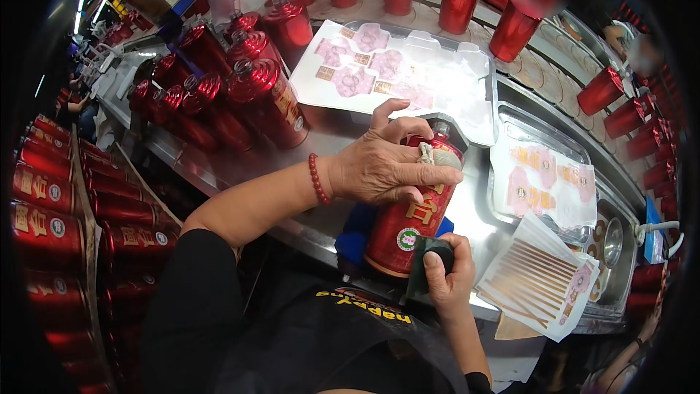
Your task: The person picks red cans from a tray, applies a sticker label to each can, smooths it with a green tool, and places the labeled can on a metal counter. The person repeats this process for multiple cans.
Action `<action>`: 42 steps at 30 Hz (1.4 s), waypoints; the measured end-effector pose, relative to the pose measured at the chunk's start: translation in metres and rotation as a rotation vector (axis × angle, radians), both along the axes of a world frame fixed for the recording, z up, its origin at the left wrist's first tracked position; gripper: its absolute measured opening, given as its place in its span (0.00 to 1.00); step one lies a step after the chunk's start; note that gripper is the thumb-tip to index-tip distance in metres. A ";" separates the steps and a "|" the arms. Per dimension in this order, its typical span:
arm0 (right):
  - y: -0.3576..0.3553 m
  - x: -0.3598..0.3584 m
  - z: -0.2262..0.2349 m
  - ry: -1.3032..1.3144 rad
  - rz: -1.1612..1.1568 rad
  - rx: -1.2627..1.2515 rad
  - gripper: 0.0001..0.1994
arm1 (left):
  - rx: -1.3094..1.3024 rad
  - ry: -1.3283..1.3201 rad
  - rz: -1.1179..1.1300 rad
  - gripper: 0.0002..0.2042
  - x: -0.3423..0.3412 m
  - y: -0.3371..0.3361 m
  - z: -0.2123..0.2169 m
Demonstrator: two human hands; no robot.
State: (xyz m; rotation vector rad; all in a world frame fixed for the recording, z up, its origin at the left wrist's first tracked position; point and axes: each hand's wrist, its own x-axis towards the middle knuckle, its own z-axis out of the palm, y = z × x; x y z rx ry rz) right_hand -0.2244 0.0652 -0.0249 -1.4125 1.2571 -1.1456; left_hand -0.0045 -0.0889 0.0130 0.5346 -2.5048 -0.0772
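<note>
A red metallic bottle (394, 230) with gold characters and a round green-and-white mark lies tilted in front of me, its neck end pointing away. My left hand (386, 157), with a red bead bracelet at the wrist, reaches over its shoulder. Between those fingers is a whitish cloth wad (437, 164), pressed against the bottle. My right hand (452, 277) grips a dark green flat scraper (419, 277) near the bottle's base. Part of the scraper is covered by my fingers. A blue support (355, 241) shows beneath the bottle.
Pink-and-gold labels lie on a white sheet in a tray (474, 124); more lie on a smaller tray (510, 128). Sheets of gold strips (536, 273) sit at right. Several red bottles (266, 102) crowd the left; others stand along the curved conveyor (426, 22). Bottle racks (91, 211) flank me.
</note>
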 end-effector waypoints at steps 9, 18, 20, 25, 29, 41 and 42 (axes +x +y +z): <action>-0.002 0.001 -0.001 0.010 -0.001 -0.040 0.15 | -0.122 -0.024 0.006 0.25 -0.003 0.001 0.003; -0.001 -0.003 0.003 0.010 0.022 -0.057 0.14 | -0.129 -0.051 0.021 0.24 0.006 0.046 -0.002; -0.001 -0.011 0.010 -0.027 0.075 -0.013 0.13 | -0.071 0.014 0.055 0.25 0.009 0.062 -0.011; -0.056 -0.022 0.058 0.265 0.418 -0.204 0.11 | 0.076 0.193 0.287 0.27 0.024 0.090 -0.027; -0.104 -0.021 0.075 0.575 0.128 -0.504 0.11 | 0.176 0.345 0.420 0.24 0.029 0.095 -0.029; -0.075 0.013 0.082 0.797 0.389 -0.960 0.10 | 0.390 -0.086 1.084 0.29 0.093 0.108 -0.076; -0.065 0.014 0.093 0.720 0.558 -0.848 0.09 | 0.411 -0.103 1.097 0.30 0.096 0.111 -0.075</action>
